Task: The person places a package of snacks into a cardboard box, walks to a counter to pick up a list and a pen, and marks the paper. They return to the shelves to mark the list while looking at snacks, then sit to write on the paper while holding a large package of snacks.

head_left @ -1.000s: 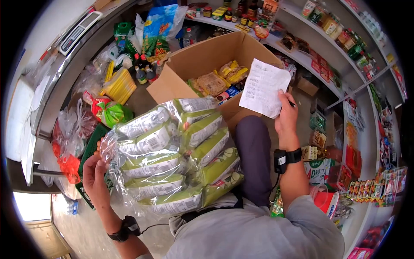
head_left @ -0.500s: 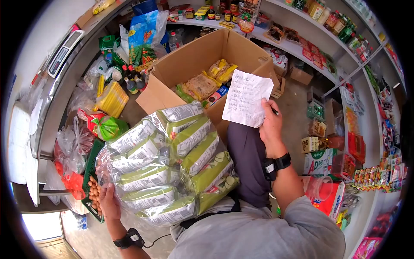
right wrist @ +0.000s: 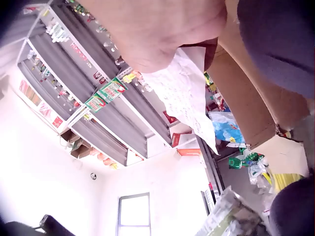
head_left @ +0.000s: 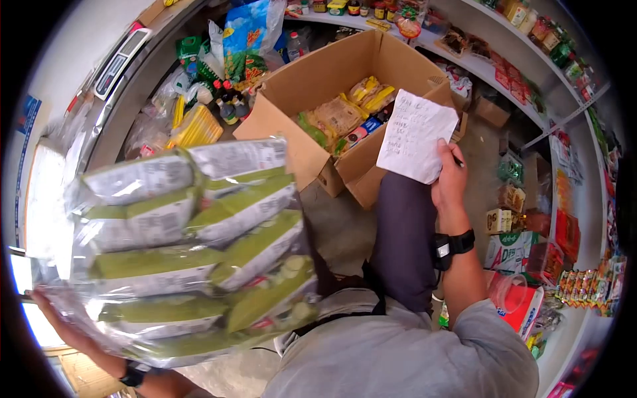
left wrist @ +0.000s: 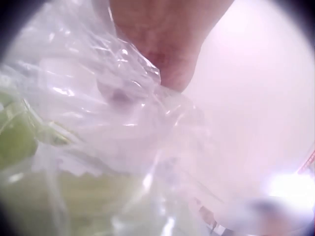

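My left hand grips the edge of a large clear plastic bag at the lower left. Several green and white snack packets lie stacked in two columns inside it. The left wrist view has crumpled clear film over part of the hand, so most fingers are hidden. A creased white sheet of handwritten paper is pinched by my right hand, which also has a dark pen among its fingers. That paper stands above the front right of an open cardboard box.
Yellow packets and other packaged food lie in the box. Bottles and a bundle of yellow sticks stand left of it. Stocked shelves curve around the right side. A red and white carton sits beside my right arm.
The bag of green packets has risen and swung to the left with my left hand, uncovering floor before the box. My right hand still holds the paper and pen.
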`<state>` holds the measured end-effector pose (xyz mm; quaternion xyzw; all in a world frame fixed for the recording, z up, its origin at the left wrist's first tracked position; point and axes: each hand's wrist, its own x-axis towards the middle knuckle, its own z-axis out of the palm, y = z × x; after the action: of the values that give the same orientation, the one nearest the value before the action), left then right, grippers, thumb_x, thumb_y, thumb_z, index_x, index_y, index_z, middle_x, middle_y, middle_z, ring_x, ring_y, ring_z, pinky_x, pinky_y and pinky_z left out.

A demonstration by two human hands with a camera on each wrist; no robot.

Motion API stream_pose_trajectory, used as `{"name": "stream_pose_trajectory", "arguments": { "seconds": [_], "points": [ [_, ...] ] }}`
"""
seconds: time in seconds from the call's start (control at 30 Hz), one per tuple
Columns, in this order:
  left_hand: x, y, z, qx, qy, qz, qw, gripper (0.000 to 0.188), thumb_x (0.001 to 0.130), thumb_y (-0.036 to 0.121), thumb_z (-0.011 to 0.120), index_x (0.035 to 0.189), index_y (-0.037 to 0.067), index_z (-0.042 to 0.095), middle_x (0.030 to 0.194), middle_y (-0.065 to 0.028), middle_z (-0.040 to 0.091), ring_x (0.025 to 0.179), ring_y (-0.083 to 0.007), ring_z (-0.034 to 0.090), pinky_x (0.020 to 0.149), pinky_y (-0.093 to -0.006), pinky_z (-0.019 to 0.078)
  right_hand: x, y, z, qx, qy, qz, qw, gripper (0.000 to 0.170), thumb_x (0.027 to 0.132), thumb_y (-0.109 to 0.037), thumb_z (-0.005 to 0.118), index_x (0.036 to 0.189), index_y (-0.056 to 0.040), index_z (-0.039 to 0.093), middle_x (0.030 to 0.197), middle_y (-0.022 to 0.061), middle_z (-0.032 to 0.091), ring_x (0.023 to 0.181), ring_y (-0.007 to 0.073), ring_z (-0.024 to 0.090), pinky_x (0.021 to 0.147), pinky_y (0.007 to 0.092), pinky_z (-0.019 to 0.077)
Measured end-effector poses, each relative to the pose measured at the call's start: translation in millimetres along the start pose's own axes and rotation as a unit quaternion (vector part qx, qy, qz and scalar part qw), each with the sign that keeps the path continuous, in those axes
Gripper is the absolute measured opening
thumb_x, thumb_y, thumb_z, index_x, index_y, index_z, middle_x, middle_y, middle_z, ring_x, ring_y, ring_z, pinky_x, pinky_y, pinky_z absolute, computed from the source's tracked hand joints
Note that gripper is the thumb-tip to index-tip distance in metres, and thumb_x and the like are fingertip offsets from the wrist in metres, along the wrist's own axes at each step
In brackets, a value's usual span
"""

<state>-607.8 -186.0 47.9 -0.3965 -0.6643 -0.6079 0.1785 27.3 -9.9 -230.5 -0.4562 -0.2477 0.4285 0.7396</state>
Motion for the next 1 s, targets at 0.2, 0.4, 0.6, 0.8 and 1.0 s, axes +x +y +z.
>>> {"name": "stream_pose_trajectory", "arguments": {
  "seconds": [0.2,0.4,0.6,0.8,1.0],
  "points": [
    [117,-16,-50,0.13,-0.201,0.107,0.965,0.044,0.107,0.029,0.051,0.135,-0.003,0.059,0.136,-0.0131,0.061,0.127,-0.0241,0.056,0.112,-0.034,0.0368,-8,2,9,0.015,-0.006,0.012,1.0,0.014,0.1,-0.015,0.066,0.093,-0.0032,0.062,0.095,0.0014,0.066,0.088,0.0099,0.061,0.081,0.0255,0.05],
    [-37,5,71,0.167,-0.536,0.2,0.803,0.011,0.088,0.001,0.063,0.096,-0.003,0.069,0.103,-0.0173,0.072,0.095,-0.0324,0.07,0.084,-0.036,0.0521,-15,1,14,0.012,-0.016,-0.008,1.0,0.016,0.098,-0.015,0.07,0.101,-0.0008,0.063,0.098,0.0026,0.065,0.091,0.0104,0.06,0.082,0.0251,0.0497],
    [-81,-162,122,0.231,-0.565,0.205,0.765,0.015,0.088,0.01,0.067,0.099,0.002,0.072,0.096,-0.02,0.071,0.087,-0.0396,0.068,0.077,-0.0431,0.0535,-19,-11,11,-0.028,0.0,-0.003,1.0,0.018,0.097,-0.017,0.071,0.103,-0.0018,0.063,0.101,0.0039,0.067,0.092,0.0115,0.063,0.081,0.0258,0.0508],
    [-96,-262,153,0.252,-0.492,0.163,0.817,0.018,0.094,0.021,0.06,0.1,0.008,0.07,0.092,-0.0201,0.068,0.087,-0.0428,0.065,0.073,-0.0484,0.0504,-14,-26,9,-0.086,0.045,-0.05,0.994,0.014,0.098,-0.015,0.07,0.091,-0.0043,0.063,0.092,-0.0015,0.063,0.087,0.0076,0.056,0.079,0.024,0.0456],
    [-96,-275,227,0.223,-0.476,0.178,0.832,0.019,0.092,0.018,0.065,0.102,0.003,0.069,0.098,-0.0222,0.069,0.09,-0.0429,0.066,0.077,-0.0463,0.052,18,-72,25,-0.073,0.01,-0.102,0.992,0.014,0.099,-0.018,0.066,0.1,-0.0041,0.064,0.102,0.0016,0.067,0.097,0.0106,0.06,0.09,0.0274,0.0477]
  ]
}}
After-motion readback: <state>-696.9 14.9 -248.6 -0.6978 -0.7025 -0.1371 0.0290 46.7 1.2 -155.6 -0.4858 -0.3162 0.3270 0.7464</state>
